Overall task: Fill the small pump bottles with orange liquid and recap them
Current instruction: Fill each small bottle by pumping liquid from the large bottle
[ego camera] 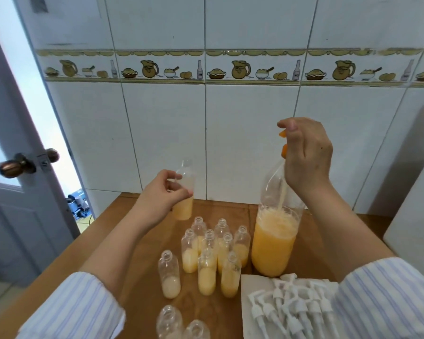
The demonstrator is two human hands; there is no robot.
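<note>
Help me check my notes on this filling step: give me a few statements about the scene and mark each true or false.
1. The left hand holds a small clear plastic bottle partly filled with orange liquid. True.
2. The right hand rests flat on the wooden table. False: it grips an orange pump top above the large clear plastic bottle of orange liquid.
3. The small bottles standing on the table are capped. False: their necks are open.
4. The white pump caps lie on a sheet at the lower right. True.
5. The large bottle is empty. False: it is about half full.
</note>
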